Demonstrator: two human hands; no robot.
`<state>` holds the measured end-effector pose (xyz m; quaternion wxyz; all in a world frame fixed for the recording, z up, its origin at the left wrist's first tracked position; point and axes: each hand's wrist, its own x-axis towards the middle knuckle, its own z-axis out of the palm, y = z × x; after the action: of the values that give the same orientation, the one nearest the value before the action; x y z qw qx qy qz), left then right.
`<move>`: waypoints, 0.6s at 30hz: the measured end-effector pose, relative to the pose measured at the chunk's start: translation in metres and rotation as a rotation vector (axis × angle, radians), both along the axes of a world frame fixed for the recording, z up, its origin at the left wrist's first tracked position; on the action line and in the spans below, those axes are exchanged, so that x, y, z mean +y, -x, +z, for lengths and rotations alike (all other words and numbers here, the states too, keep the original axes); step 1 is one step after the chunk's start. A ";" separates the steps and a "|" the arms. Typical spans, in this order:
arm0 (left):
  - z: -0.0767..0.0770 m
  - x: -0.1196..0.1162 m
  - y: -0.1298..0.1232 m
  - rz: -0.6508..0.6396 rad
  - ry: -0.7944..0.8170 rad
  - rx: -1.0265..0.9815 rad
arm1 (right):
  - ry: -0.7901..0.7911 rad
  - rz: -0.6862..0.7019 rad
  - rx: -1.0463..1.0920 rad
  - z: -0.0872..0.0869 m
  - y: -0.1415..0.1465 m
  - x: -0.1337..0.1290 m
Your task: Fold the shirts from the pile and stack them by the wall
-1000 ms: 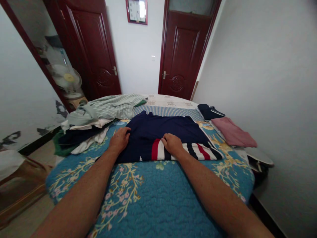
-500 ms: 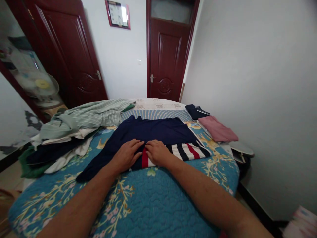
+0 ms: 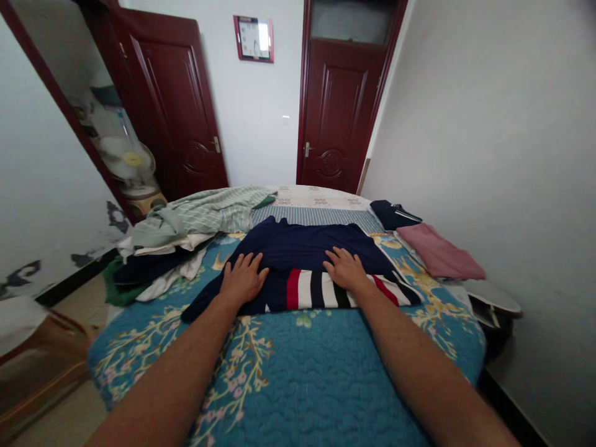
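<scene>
A navy garment (image 3: 302, 245) lies spread in front of me, its near edge folded over to show a band of white, black and red stripes. My left hand (image 3: 244, 276) rests flat on its left part, fingers spread and pointing away from me. On the right, my right hand (image 3: 343, 268) lies palm down across the upper border of the striped band (image 3: 305, 288), its fingers apart on the navy cloth. Neither hand grips the fabric. A navy sleeve-like end (image 3: 198, 308) sticks out at the lower left, beyond my left wrist.
A teal floral quilt (image 3: 316, 372) covers the surface beneath. At the left is a loose heap of clothes with a green striped garment (image 3: 205, 214) on top. Folded pink cloth (image 3: 440, 251) and folded dark cloth (image 3: 395, 215) lie along the right side. A wooden chair (image 3: 51, 347) stands lower left.
My hands have moved apart from the middle of the garment, the left one leftward and the right one rightward. The view has turned a little to the left.
</scene>
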<state>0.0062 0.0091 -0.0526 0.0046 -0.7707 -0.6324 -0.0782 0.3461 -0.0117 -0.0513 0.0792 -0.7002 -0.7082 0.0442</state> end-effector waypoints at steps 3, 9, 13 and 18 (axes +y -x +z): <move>0.003 0.000 0.001 0.028 0.016 0.003 | -0.006 -0.089 -0.020 -0.005 -0.022 0.005; 0.003 0.006 0.007 0.111 0.032 0.015 | -0.014 -0.224 -0.049 -0.007 -0.063 0.015; 0.008 0.012 0.010 0.078 0.022 0.059 | -0.046 -0.287 -0.046 -0.008 -0.088 0.021; 0.039 0.029 -0.007 0.114 0.071 0.199 | -0.080 -0.298 -0.021 -0.007 -0.111 0.029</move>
<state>0.0128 0.0379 -0.0137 0.0446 -0.7371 -0.6739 0.0218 0.4571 0.0173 -0.0583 0.1053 -0.7942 -0.5985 -0.0038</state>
